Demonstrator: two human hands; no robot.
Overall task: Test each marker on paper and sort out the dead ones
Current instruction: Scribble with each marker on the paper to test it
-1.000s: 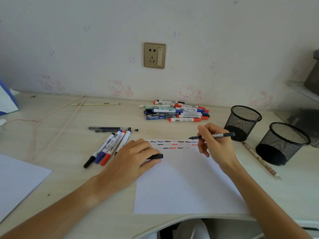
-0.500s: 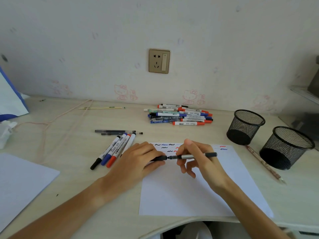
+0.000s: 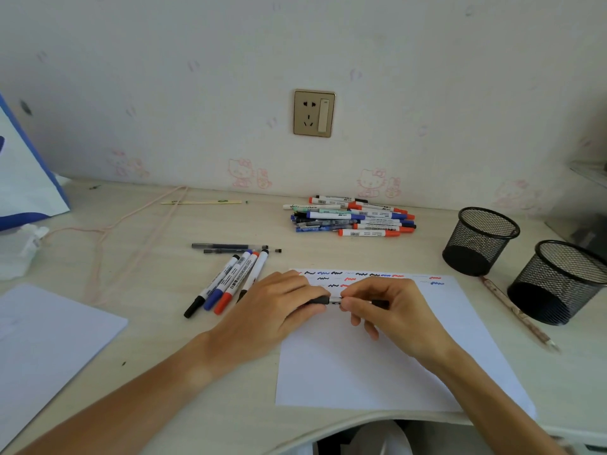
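Two hands meet over the test paper (image 3: 377,362) in your head view: your left hand (image 3: 272,307) pinches the black cap (image 3: 319,301), and your right hand (image 3: 391,307) curls round the pen (image 3: 377,303). A second ago that pen was out by the squiggles (image 3: 361,275); now it is at the cap, nearly closed. So this test looks finished, and sorting comes next: the four set-aside markers (image 3: 226,284) lie left, the pile (image 3: 354,218) behind, two mesh cups (image 3: 479,241) right.
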